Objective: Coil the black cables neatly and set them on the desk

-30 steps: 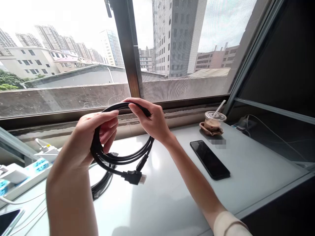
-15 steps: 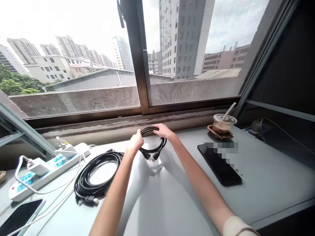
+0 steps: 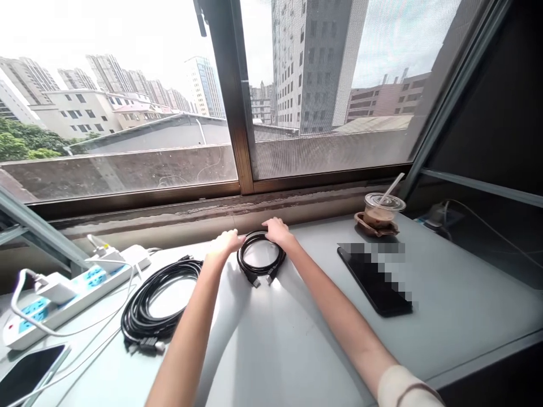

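A small coil of black cable (image 3: 242, 261) lies on the pale table (image 3: 288, 350), its two plugs together at the near side. My left hand (image 3: 225, 244) is at the coil's upper left edge, with the thumb reaching to the cable and the fingers apart. At the upper right edge of the coil is my right hand (image 3: 278, 230), fingers spread and touching or just above the cable. Left of my left forearm rests a larger coil of black cable (image 3: 139, 308), with a plug at its near end.
On the left are a white power strip (image 3: 68, 308) with chargers and white cords, and a phone (image 3: 31, 373). On the right are a black phone (image 3: 377, 282) and an iced drink (image 3: 379, 212) in a brown holder. A window ledge runs behind.
The small coil has come down onto the table and lies flatter and rounder. My left hand has opened and shifted slightly left; my right hand's fingers have loosened. The view has shifted a little.
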Tool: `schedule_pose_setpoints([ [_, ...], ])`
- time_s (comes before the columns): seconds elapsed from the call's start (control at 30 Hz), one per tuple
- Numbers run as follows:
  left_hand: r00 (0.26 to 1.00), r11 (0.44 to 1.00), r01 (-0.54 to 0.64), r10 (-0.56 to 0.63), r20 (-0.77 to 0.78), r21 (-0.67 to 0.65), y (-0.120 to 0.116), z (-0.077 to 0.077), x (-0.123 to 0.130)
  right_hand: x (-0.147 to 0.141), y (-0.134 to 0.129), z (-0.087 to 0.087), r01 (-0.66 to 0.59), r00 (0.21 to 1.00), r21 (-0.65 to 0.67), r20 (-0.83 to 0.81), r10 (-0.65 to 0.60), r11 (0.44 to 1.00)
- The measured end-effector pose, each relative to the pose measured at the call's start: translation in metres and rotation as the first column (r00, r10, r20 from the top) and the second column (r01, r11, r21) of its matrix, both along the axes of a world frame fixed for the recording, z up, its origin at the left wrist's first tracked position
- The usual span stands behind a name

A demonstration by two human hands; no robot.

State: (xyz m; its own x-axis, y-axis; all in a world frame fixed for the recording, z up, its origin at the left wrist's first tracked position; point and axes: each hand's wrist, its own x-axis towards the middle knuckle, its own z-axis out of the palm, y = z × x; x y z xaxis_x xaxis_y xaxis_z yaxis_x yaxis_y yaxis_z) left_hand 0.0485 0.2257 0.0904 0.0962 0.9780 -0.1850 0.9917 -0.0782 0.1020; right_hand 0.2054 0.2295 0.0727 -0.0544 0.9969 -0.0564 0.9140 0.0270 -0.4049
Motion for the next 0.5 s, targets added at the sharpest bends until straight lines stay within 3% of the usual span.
schedule_pose_setpoints([
  [0.1,1.0,0.999,0.005,-0.004,0.018,-0.032,-0.008,0.024,-0.021,0.004,-0.006,0.015,-0.064,0.998,-0.013,0.0,0.064,0.998],
  [0.2,0.999,0.998,0.044,-0.042,0.025,-0.05,-0.013,0.03,-0.03,0.006,-0.013,0.028,-0.152,0.988,-0.081,0.006,0.153,0.985],
  [0.27,0.997,0.996,0.071,-0.07,0.03,-0.058,-0.013,0.021,-0.023,0.005,-0.018,0.034,-0.206,0.977,-0.163,0.021,0.212,0.965],
  [0.4,0.983,0.98,0.178,-0.172,0.068,-0.09,-0.012,-0.011,0.012,0.001,-0.025,0.038,-0.258,0.954,-0.341,0.058,0.294,0.904],
  [0.5,0.972,0.964,0.227,-0.215,0.099,-0.135,-0.014,-0.025,0.033,-0.001,-0.031,0.039,-0.265,0.946,-0.395,0.072,0.317,0.88],
])
